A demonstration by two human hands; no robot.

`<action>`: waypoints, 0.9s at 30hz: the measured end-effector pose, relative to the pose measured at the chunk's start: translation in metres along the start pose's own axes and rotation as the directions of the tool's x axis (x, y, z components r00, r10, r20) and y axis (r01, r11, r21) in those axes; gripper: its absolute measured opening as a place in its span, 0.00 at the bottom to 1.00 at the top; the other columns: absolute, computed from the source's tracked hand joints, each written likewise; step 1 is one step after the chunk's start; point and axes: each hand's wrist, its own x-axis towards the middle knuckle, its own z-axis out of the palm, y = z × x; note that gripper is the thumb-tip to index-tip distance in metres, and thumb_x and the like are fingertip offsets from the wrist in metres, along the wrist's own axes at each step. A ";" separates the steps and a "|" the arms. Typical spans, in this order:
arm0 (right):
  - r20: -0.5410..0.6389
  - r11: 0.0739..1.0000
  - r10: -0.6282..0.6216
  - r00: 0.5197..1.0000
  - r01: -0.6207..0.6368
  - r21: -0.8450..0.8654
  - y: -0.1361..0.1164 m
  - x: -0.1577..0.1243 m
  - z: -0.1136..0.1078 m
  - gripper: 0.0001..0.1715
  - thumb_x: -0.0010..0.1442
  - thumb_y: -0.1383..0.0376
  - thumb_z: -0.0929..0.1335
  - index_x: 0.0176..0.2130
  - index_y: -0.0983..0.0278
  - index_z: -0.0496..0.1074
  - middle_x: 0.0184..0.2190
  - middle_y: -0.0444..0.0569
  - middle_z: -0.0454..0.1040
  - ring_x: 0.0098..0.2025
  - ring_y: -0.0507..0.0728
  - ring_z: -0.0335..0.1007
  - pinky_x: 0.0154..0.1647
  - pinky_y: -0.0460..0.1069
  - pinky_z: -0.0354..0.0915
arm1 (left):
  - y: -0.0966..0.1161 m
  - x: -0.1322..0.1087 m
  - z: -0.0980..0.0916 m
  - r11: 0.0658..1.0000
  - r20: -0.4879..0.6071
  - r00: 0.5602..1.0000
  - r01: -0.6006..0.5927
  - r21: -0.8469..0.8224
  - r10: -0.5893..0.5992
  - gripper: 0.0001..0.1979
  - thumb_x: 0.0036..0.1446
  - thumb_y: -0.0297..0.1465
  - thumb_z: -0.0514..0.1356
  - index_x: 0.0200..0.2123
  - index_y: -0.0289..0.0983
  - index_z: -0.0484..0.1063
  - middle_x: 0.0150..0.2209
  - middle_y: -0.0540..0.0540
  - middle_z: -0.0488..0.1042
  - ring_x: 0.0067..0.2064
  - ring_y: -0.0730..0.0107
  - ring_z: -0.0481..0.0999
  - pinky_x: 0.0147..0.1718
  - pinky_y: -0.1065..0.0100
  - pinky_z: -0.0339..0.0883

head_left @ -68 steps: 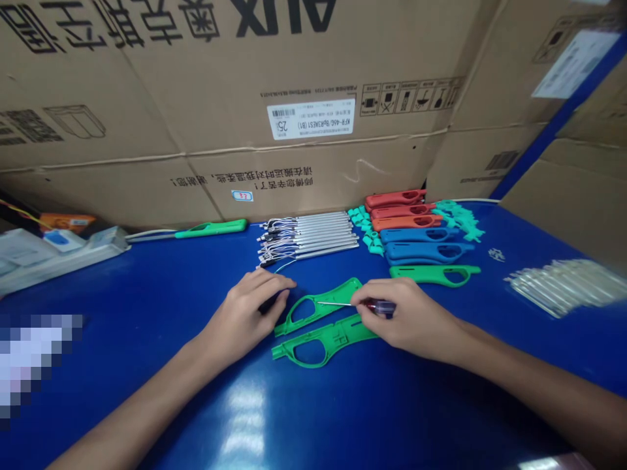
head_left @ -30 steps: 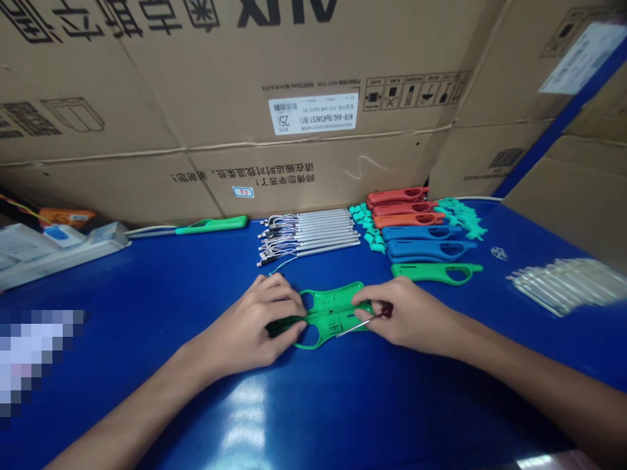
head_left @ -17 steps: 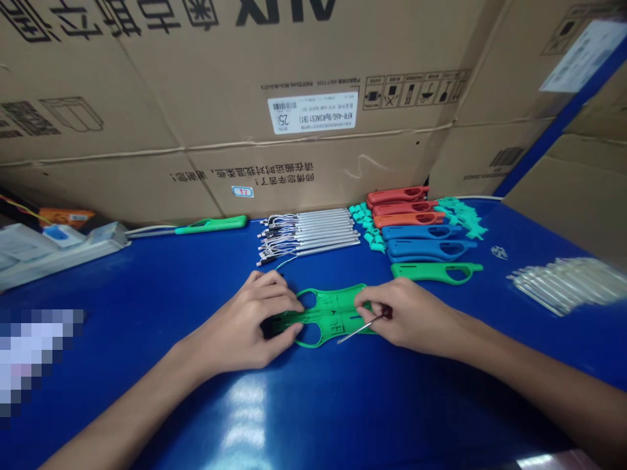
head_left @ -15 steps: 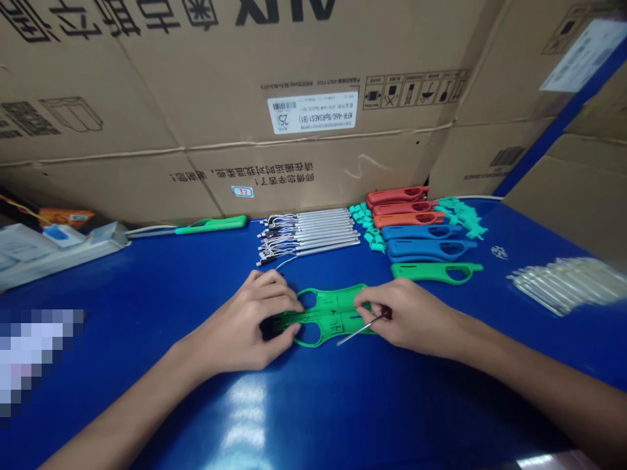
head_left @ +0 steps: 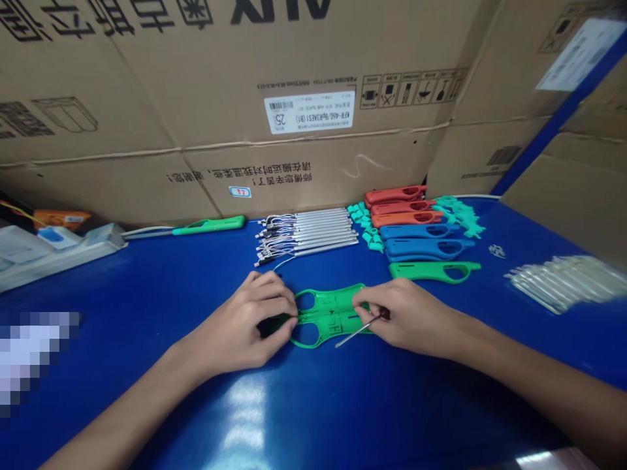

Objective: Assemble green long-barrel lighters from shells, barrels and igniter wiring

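Two green lighter casing halves (head_left: 337, 320) lie side by side on the blue table with their hollow insides up, each with an oval opening toward the left. My left hand (head_left: 257, 316) is closed, thumb and fingers pinched on the narrow left end of the casing halves. Tucked in my right hand (head_left: 404, 316) is a screwdriver (head_left: 353, 333) with a dark red handle, its thin metal shaft slanting down to the left. The right thumb and index finger touch the right end of the casing; whether they pinch a small part there is hidden.
Silver rods with wires (head_left: 326, 232) lie behind my hands. Beyond my right hand are green, blue, orange and red casings (head_left: 426, 249), teal caps (head_left: 375, 238) and clear tubes (head_left: 563, 284). A power strip (head_left: 98, 243) and an assembled green lighter (head_left: 215, 224) sit left. A cardboard box (head_left: 220, 150) walls the back.
My left thumb and fingertips have drawn closer together and slid slightly left along the casing's end. My right hand keeps its grip, and the view has shifted a little.
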 end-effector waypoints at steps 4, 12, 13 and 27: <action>0.001 1.000 -0.002 1.000 0.002 0.009 0.000 0.000 -0.001 0.09 0.52 0.77 0.64 0.27 0.64 0.69 0.19 0.38 0.60 0.22 0.48 0.48 0.25 0.45 0.47 | 0.001 0.000 0.000 1.000 0.012 1.000 -0.001 0.006 0.001 0.08 0.62 0.28 0.56 0.35 0.39 0.75 0.36 0.47 0.77 0.41 0.63 0.73 0.47 0.58 0.61; 0.020 1.000 0.005 1.000 -0.005 0.009 -0.003 0.001 -0.002 0.10 0.54 0.76 0.63 0.25 0.64 0.65 0.19 0.38 0.57 0.22 0.48 0.46 0.25 0.46 0.46 | 0.000 0.000 0.000 0.999 0.080 0.996 0.047 0.027 -0.049 0.09 0.65 0.28 0.55 0.36 0.38 0.75 0.41 0.47 0.75 0.44 0.64 0.72 0.44 0.60 0.60; 0.021 1.000 0.005 1.000 -0.006 0.011 -0.003 0.001 -0.002 0.10 0.54 0.76 0.63 0.25 0.64 0.65 0.19 0.38 0.56 0.22 0.48 0.46 0.25 0.46 0.45 | 0.000 0.000 0.000 0.998 0.086 0.995 0.052 0.031 -0.054 0.09 0.66 0.29 0.54 0.37 0.38 0.75 0.42 0.47 0.75 0.44 0.64 0.72 0.44 0.61 0.60; -0.039 0.998 -0.031 0.999 0.033 0.053 0.000 0.000 0.003 0.09 0.52 0.77 0.64 0.25 0.65 0.66 0.19 0.37 0.55 0.22 0.46 0.46 0.24 0.44 0.46 | 0.004 0.002 0.003 0.991 0.078 0.997 -0.030 0.132 0.020 0.10 0.69 0.27 0.51 0.39 0.35 0.71 0.42 0.46 0.75 0.44 0.64 0.70 0.44 0.59 0.54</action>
